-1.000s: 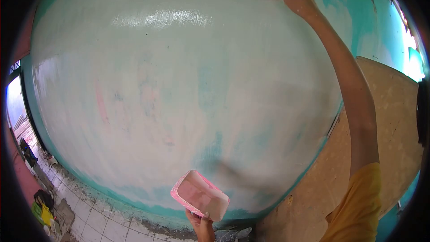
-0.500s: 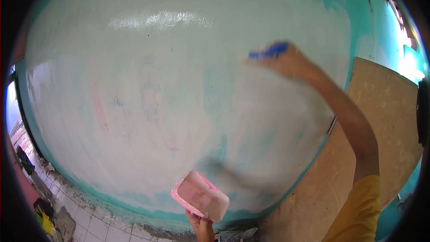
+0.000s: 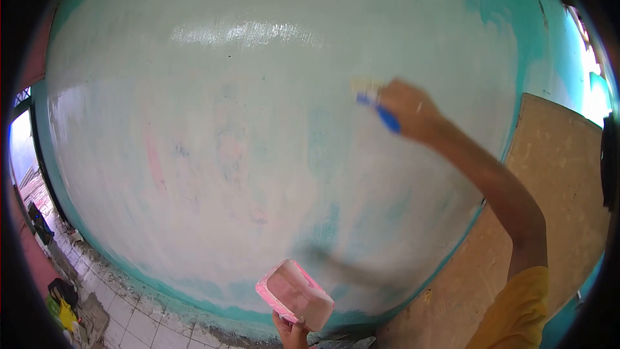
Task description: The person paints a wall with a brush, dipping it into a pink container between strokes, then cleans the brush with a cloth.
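Observation:
My right hand (image 3: 414,114) is closed around a paintbrush (image 3: 388,118) with a blue handle. Its pale bristles point left, at the upper right part of a wall (image 3: 258,123) coated in streaky white over turquoise. Whether the bristles touch the surface is hard to tell. Low in the view, my left hand (image 3: 290,332) grips a pink rectangular tub (image 3: 274,302) from below. The tub is tilted toward me, and its inside is smeared with whitish paint.
A brown board (image 3: 555,155) leans at the right, beside the wall's corner. White floor tiles (image 3: 139,329) run along the wall's base at lower left. A black and yellow bag (image 3: 66,310) lies there, near a doorway (image 3: 22,136) on the left.
My right hand has moved slightly down, and the brush's handle has swung so that it now slants down to the right. The view has shifted a little; my left hand still holds the tub.

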Motion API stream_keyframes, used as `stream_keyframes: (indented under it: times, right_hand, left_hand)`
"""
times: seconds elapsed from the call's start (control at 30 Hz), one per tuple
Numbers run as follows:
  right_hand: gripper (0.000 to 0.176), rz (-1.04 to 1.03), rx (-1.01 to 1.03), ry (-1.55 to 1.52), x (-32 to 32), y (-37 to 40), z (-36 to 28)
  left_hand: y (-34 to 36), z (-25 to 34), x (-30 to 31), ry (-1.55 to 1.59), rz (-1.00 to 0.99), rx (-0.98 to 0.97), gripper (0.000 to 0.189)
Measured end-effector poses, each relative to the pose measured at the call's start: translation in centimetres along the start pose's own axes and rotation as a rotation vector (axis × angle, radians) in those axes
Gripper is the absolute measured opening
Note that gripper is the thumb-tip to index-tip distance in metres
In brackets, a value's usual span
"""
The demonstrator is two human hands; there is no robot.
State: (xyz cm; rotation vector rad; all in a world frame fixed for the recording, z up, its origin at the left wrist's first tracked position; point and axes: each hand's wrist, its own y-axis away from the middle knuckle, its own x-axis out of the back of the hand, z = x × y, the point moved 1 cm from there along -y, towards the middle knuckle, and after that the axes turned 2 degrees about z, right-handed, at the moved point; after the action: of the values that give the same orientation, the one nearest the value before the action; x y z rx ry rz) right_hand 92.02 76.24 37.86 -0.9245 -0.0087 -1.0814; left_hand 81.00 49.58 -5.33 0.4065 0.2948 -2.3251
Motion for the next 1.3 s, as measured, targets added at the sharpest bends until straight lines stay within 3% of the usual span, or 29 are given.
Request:
stream_keyframes:
  times: [0.07,0.13,0.17,0.23,0.33,0.37,0.4,0.57,0.63,0.73,0.83,0.93,1.0,1.03,1.1,1.17,1.2,1.27,1.3]
  right_hand:
    - [0.026,0.018,0.11,-0.092,-1.4,2.1,-1.8]
    - [0.025,-0.088,-0.033,-0.341,-0.6,2.0,-2.8]
    - [0.025,-0.086,-0.027,-0.334,0.4,1.4,-2.3]
    - [0.035,-0.255,-0.354,-0.203,2.9,-1.6,0.1]
    - [0.041,0.076,-0.295,0.206,2.0,-6.2,8.9]
    - [0.04,0.154,-0.316,0.27,3.1,-7.9,10.5]
    - [0.039,0.206,-0.36,0.23,4.2,-9.1,11.5]
    - [0.034,0.38,-0.509,0.134,5.3,-10.2,10.7]
    - [0.025,0.279,-0.429,0.16,4.1,-8.4,8.7]
    - [0.015,0.05,-0.059,0.151,-0.5,-2.9,4.4]
    - [0.025,-0.316,-0.039,-0.106,-1.6,1.3,-0.9]
    - [0.032,-0.298,-0.2,-0.128,-1.8,0.7,0.1]
    - [0.042,-0.19,-0.098,-0.081,-1.7,-2.8,4.5]
    - [0.05,-0.172,-0.35,-0.069,0.3,-5.1,5.4]
    - [0.055,0.188,-0.368,0.143,0.3,-8.2,10.3]
    - [0.05,0.135,-0.435,0.181,2.1,-10.8,11.6]
    - [0.046,0.263,-0.426,0.135,2.1,-11.4,11.9]
    - [0.035,0.478,-0.326,0.171,1.2,-11.5,11.5]
    - [0.035,0.477,-0.322,0.169,0.6,-11.1,10.7]
  left_hand:
    - [-0.5,-0.3,0.6,-0.102,-0.031,-0.077,0.088]
    - [-0.7,-0.2,0.3,-0.194,-0.065,-0.159,0.089]
    - [-0.4,-0.1,0.0,-0.085,-0.055,-0.093,0.09]
    - [-0.7,-0.6,-0.2,0.025,-0.046,-0.032,0.09]
    - [-0.8,-1.2,0.5,-0.051,-0.044,-0.109,0.091]
    - [-0.8,-0.8,0.4,0.044,-0.054,-0.014,0.09]
    - [-0.9,-0.7,0.2,0.139,-0.064,0.083,0.089]
    - [-1.2,-2.5,0.6,0.106,-0.02,0.027,0.088]
    - [-1.3,-2.3,0.3,0.105,-0.022,-0.012,0.087]
    - [-0.9,-1.8,0.1,0.153,0.018,0.069,0.087]
    - [-0.7,-1.2,-0.4,0.195,0.019,0.046,0.085]
    - [-0.8,-0.8,-0.3,0.05,-0.012,-0.066,0.085]
    - [-1.0,-2.8,-0.1,0.212,0.039,0.011,0.082]
    - [-1.2,-3.8,0.3,0.212,0.04,0.011,0.082]
    - [-1.6,-4.9,1.1,-0.118,0.001,-0.1,0.082]
    - [-1.5,-4.4,0.4,0.053,0.07,-0.003,0.08]
    - [-1.3,-4.2,0.2,0.229,0.138,0.093,0.078]
    - [-1.4,-3.5,0.1,0.201,0.147,0.059,0.077]
    - [-1.4,-3.2,-0.1,0.172,0.15,0.022,0.076]
